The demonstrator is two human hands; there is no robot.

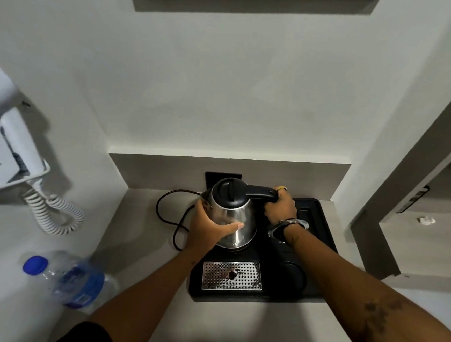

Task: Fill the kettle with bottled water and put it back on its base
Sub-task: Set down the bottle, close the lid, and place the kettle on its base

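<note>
The kettle is held between both hands over the far part of a black tray. Its black handle, pointing to 3 o'clock, is gripped by the right hand, closed around it. Its steel body is cupped at 9 o'clock by the left hand, with the thumb laid across the front. Whether the kettle is seated on its base cannot be told; the base is hidden beneath it. The body is polished steel, the lid black and shut, the spout turned to 9 o'clock. A black cord is looped on the counter at 9 o'clock from the kettle. A perforated metal grate is set in the tray at 6 o'clock. A capped bottle, blue-labelled, lies well apart at 8 o'clock. A white hairdryer with a coiled cord is mounted on the left wall.
</note>
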